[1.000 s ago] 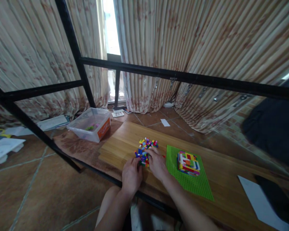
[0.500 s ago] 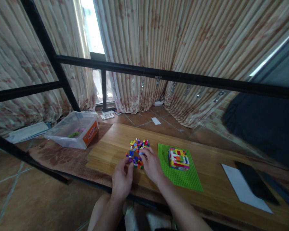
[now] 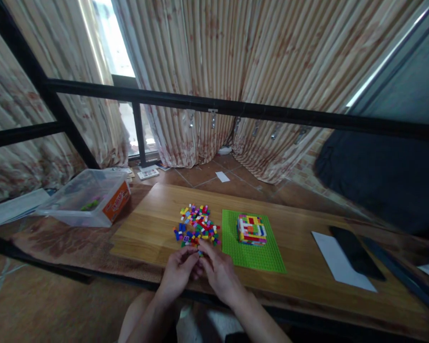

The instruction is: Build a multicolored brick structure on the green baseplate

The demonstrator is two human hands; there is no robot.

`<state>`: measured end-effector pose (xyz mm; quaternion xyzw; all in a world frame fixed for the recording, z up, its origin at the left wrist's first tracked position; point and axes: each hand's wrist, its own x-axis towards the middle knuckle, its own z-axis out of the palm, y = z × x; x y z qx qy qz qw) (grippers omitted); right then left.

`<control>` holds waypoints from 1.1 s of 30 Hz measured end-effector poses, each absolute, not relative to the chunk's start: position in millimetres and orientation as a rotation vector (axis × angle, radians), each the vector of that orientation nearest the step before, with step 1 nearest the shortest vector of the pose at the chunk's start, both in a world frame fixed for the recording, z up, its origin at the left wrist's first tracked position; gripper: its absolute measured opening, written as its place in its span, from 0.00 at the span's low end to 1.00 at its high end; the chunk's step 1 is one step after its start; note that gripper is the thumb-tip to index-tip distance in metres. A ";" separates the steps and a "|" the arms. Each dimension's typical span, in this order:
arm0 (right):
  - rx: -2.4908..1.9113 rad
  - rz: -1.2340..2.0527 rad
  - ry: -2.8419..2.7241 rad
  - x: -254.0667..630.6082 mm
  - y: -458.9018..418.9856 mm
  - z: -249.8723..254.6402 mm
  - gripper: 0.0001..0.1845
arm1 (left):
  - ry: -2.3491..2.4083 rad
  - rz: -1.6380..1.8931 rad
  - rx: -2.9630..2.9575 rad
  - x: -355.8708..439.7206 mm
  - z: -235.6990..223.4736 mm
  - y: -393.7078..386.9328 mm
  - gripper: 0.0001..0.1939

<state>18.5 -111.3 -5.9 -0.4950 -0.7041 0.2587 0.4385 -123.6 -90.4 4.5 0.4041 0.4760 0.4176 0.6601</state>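
I take the green baseplate (image 3: 259,258) as my reference; it lies flat on the wooden board (image 3: 296,228). A low, many-coloured brick build (image 3: 251,229) sits on it, with bare green studs showing all around. To the left of the baseplate I see the loose bricks (image 3: 196,220) spread over the board, the closest of them just beside its left edge. Both bare hands are at the near left of the baseplate, at the near edge of that spread. The left hand (image 3: 180,267) has its fingers curled inward, and the right hand (image 3: 219,270) bends its thumb and fingers to meet it. A tiny fleck of colour shows where the fingertips come together, but I cannot tell from here whether either hand grips a brick. Well to the left of the baseplate stands a clear plastic tub (image 3: 76,218) with an orange label (image 3: 116,202) and a few green and pink pieces inside. To its right, well apart, a white sheet (image 3: 334,259) lies partly beneath a flat black object (image 3: 357,252). Beyond the baseplate, a dark rail (image 3: 236,107) crosses my view in front of the patterned curtains (image 3: 214,47).
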 end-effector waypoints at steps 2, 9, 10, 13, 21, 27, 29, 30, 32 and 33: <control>-1.222 0.653 -1.721 18.2 -111.7 -6.8 0.24 | 1.068 0.959 0.839 -122.1 4.3 -90.9 0.19; -1.259 0.801 -1.413 7.4 -109.8 -13.4 0.18 | 1.038 0.994 0.718 -118.9 7.4 -89.2 0.19; -1.259 0.820 -1.341 5.1 -108.9 -14.0 0.18 | 1.029 1.000 0.711 -118.8 7.7 -89.2 0.19; -1.256 0.873 -1.162 0.3 -106.1 -13.7 0.17 | 0.960 1.038 0.710 -118.4 8.1 -90.0 0.20; -1.187 0.933 -1.100 8.1 -105.0 -4.1 0.10 | 0.843 1.125 1.096 -116.4 11.5 -95.2 0.16; -1.111 1.141 -1.009 8.7 -102.7 0.9 0.11 | 0.898 1.104 1.248 -119.0 8.6 -96.6 0.14; -1.096 1.209 -0.988 8.9 -101.5 1.9 0.12 | 0.901 1.079 1.213 -120.3 7.0 -95.1 0.15; -1.097 1.230 -0.973 9.2 -100.9 2.0 0.13 | 0.896 1.066 1.181 -120.7 6.3 -94.2 0.16; -1.102 1.273 -0.927 10.1 -99.8 1.7 0.15 | 0.888 1.044 1.108 -120.5 5.0 -92.4 0.17; -1.102 1.299 -0.893 10.4 -99.4 1.3 0.16 | 0.884 1.040 1.074 -120.1 4.4 -91.7 0.17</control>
